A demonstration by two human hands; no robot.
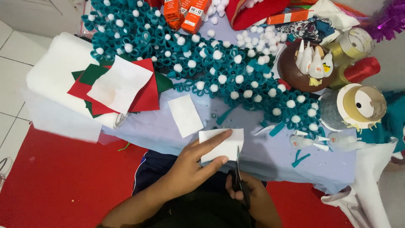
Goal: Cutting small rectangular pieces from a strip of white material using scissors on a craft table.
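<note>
Cutting white felt (221, 144), pinched in left hand (192, 164), with scissors (239, 177) gripped by right hand (253, 196); one cut piece (185, 115) lying at 11 o'clock.

A single camera, worn on the person's head, looks almost straight down from close above. The person's left hand (198, 162) and right hand (249, 196) enter from the bottom edge, near the lens. The worktop (160, 131), covered in pale blue cloth, fills the middle and upper frame, its near edge running across just above the lap. Red floor (59, 181) shows at lower left, white tiles (12, 71) at far left. There is no second view to compare.
</note>
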